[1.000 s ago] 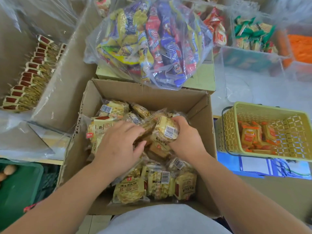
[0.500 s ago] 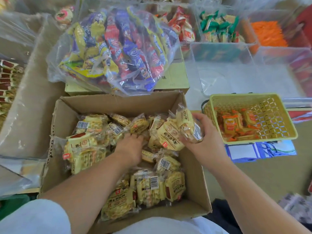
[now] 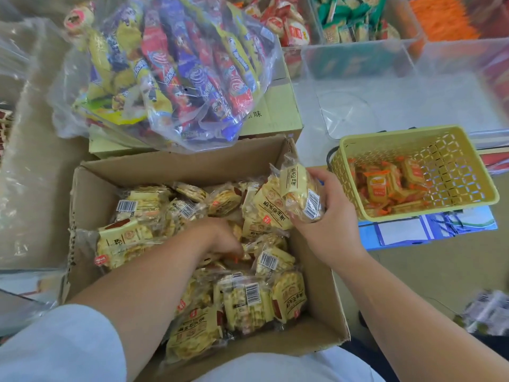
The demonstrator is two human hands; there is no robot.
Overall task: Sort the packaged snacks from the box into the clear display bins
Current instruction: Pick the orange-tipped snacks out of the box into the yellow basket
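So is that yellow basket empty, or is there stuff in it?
Not empty. The yellow basket has orange snack packs piled on its bottom, well below the rim.

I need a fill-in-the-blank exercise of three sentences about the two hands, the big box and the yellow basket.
1. The right hand grips pale yellow snack packets bearing a black-and-white ____.
2. The left hand reaches among packets inside the open brown ____ box.
3. The yellow perforated plastic basket holds ____ wrapped snacks.
Missing words: barcode; cardboard; orange.
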